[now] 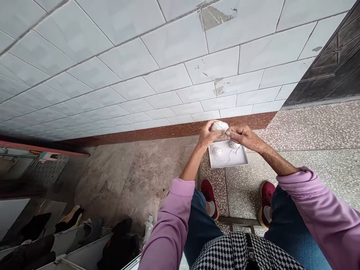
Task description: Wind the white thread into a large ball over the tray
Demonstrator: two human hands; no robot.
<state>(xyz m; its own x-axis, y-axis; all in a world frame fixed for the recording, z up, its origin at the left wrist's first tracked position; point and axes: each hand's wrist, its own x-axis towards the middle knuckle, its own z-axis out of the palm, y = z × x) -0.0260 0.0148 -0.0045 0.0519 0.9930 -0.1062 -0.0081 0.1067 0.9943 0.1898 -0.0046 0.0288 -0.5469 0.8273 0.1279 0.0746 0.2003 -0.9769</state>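
Observation:
My left hand is closed around the side of a white rounded bundle, with its thumb stretched toward the bundle's narrow lower end. At that gathered end, the fingertips of my right hand are pinched together, close against the left thumb. What exactly the bundle is made of is too small to tell. Below both hands a shallow white tray lies on the floor. In it sit a crinkled white ball at the left and another white ball, partly covered by my right hand. Thin white string lies loose between them.
A tiled wall with a brown base rises just beyond my hands. My red shoes flank the near side of the tray. A rack with shoes stands at lower left, beside a clear bottle. A dark door is at right.

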